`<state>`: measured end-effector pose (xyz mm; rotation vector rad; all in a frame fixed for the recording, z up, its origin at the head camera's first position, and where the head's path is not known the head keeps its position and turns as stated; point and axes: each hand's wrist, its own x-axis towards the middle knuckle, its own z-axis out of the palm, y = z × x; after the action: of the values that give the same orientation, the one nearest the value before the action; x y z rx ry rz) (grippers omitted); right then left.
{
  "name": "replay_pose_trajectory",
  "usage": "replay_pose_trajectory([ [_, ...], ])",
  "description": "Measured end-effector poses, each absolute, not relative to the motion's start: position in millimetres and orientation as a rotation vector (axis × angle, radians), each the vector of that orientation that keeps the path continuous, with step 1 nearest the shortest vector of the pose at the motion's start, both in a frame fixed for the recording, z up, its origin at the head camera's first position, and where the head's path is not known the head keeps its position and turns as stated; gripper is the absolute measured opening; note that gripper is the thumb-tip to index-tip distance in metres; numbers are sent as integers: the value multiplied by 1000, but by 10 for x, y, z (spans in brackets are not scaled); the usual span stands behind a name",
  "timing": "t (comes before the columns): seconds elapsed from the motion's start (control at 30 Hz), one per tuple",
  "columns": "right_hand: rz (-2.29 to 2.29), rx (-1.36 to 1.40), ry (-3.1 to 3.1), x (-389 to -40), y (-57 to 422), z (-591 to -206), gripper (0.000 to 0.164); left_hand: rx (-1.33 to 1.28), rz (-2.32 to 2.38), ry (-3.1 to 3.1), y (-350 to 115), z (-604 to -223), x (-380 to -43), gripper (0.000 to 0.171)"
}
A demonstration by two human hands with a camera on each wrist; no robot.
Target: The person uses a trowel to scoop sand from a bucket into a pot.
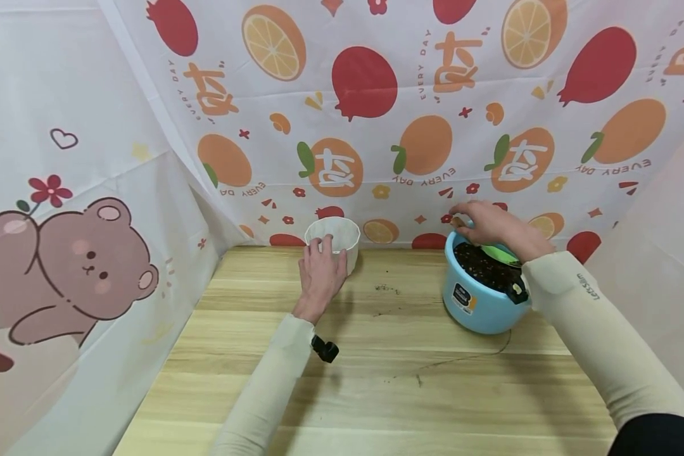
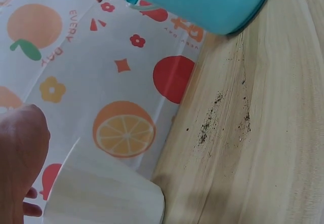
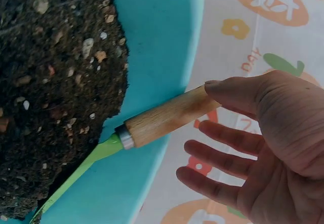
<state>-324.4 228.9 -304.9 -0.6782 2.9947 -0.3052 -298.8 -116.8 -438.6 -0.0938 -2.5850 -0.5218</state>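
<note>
A white cup-like pot (image 1: 350,248) stands by the fabric backdrop. My left hand (image 1: 321,272) is over its near rim, fingers extending across the opening. In the left wrist view the thumb lies clear of the pot's outer wall, and part of the hand is out of frame. Dark soil (image 1: 484,269) lies inside a light-blue bucket (image 1: 486,315) to the right. A small trowel rests there, with its green blade (image 1: 498,255) against the soil and its wooden handle (image 3: 169,115) across the bucket rim. The thumb of my right hand (image 3: 273,138) pinches the handle's end; three fingers spread free.
Crumbs of soil (image 1: 386,289) are scattered on the wooden table (image 1: 342,405) between pot and bucket. A thin dark line (image 1: 467,358) runs over the tabletop near the bucket. Patterned fabric (image 1: 365,82) hangs behind, and a bear-printed sheet (image 1: 91,266) hangs at left.
</note>
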Motion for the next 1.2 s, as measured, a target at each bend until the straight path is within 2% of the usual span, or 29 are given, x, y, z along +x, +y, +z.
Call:
replay_pose_trajectory([
  [0.47, -356, -671, 2997, -3288, 2367, -3089, 36, -32, -553, -2609, -1273, -4380, -3074, 49],
  [0.97, -463, -529, 3133, -3162, 2717, -2851, 19, 25, -572, -2685, -1440, -4456, -3161, 48],
  [1.2, -574, -442, 3173, -3100, 2931, -2772, 25, 49, -668, -2729, -1512, -4467, -3198, 54],
])
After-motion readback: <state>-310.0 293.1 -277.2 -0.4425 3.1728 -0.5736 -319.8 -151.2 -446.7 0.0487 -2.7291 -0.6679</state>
